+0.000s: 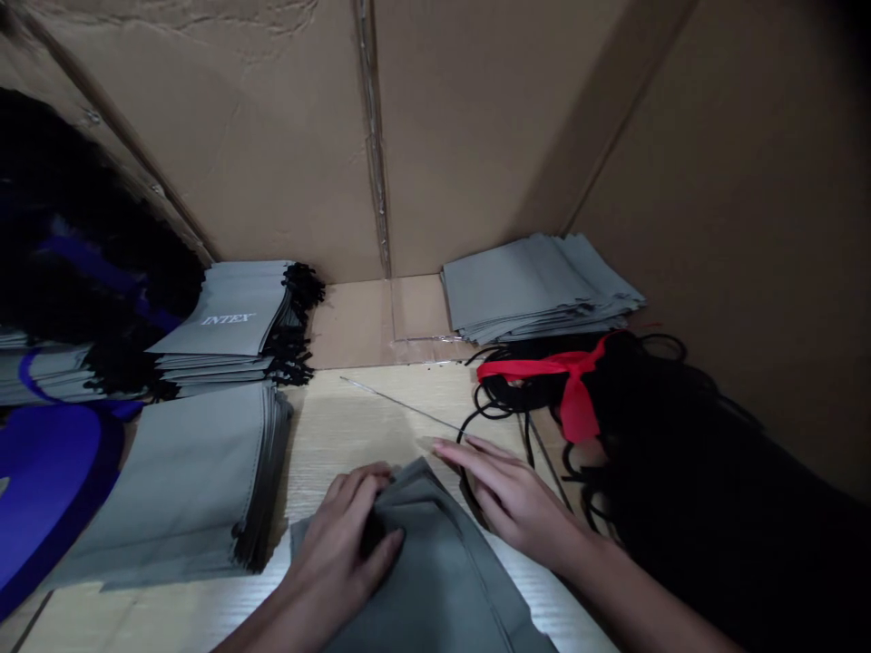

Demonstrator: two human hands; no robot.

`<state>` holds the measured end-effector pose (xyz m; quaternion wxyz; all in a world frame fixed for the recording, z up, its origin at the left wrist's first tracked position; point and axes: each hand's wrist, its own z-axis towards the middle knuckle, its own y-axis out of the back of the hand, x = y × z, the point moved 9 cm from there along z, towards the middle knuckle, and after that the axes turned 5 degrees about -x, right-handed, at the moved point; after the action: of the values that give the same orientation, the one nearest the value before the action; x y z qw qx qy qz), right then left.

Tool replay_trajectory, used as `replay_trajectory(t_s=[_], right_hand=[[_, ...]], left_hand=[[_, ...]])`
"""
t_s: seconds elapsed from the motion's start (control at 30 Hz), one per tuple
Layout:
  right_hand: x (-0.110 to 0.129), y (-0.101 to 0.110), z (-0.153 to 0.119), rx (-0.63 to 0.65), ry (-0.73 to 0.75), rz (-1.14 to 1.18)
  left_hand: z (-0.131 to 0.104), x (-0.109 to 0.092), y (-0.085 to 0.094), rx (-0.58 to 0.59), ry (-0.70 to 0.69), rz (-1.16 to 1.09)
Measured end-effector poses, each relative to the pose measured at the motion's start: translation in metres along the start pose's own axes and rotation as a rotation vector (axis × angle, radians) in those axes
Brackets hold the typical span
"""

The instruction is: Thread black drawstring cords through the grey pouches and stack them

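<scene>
Left hand (pixel 347 531): grip closed on the grey pouches (pixel 435 562) at the near edge of the counter (pixel 367 422), thumb on the upper face, fingers curled over the far edge; a dark gap shows between thumb and forefinger. The pouches lie fanned at their top corner, several layers apart. Right hand (pixel 517 508): grip narrow, fingers extended and holding the thin rod (pixel 401 404) at its near end; the rod points away to the left over the counter. Whether its tip touches the surface cannot be told. A black cord (pixel 462 428) loops just beside these fingers; whether they hold it also cannot be told. Right of this hand lies the cord bundle (pixel 708 490), tied with a red band (pixel 578 399). Left of the left hand stands a grey stack (pixel 183 481), with the INTEX stack (pixel 228 313) behind it.
</scene>
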<state>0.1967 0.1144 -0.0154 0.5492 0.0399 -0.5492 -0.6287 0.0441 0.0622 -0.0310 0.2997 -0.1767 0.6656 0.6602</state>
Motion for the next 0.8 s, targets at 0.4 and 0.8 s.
replay_trajectory(t_s=[0.4, 0.8], right_hand=[[0.001, 0.008, 0.006, 0.026, -0.249, 0.477], [0.069, 0.055, 0.005, -0.168, 0.176, 0.231]], left_hand=[[0.01, 0.04, 0.052, -0.177, 0.372, -0.598], [-0.053, 0.035, 0.048, -0.809, 0.09, -0.754]])
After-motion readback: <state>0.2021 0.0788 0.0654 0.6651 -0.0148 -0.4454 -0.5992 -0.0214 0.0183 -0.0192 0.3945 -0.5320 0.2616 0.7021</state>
